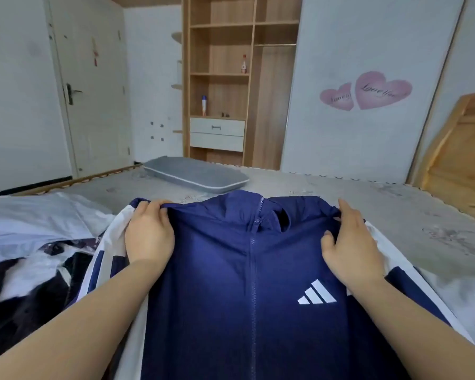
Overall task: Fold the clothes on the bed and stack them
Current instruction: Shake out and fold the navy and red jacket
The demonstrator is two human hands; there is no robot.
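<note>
Jacket point(258, 283) lies front-up on the bed point(395, 215), zip closed, collar toward 12 o'clock, hem running out of frame at 6. Left hand point(148, 237) sits on the shoulder at 10 o'clock, fingers curled over the top edge and pinching the cloth there. Right hand point(351, 242) is on the shoulder at 2 o'clock; fingers look curled into a gathered fold at the shoulder seam, thumb pressed on the front panel. I read both as gripping the jacket, neither spread flat. Other clothes point(25, 242), pale and dark, lie loose at 9 o'clock, touching or just beside the left sleeve; I cannot tell which. Grey tray point(195, 174) rests at 12 o'clock, well apart. Risks as I judge them: fabric looks thin and slick, so a pinch this close to the edge may slip on lifting, and one shoulder would drop and skew the fold. White sleeves hang out past both hands; if not tucked first, they may bunch under the body. Left sleeve could drag the neighbouring clothes along. No stack visible yet.
</note>
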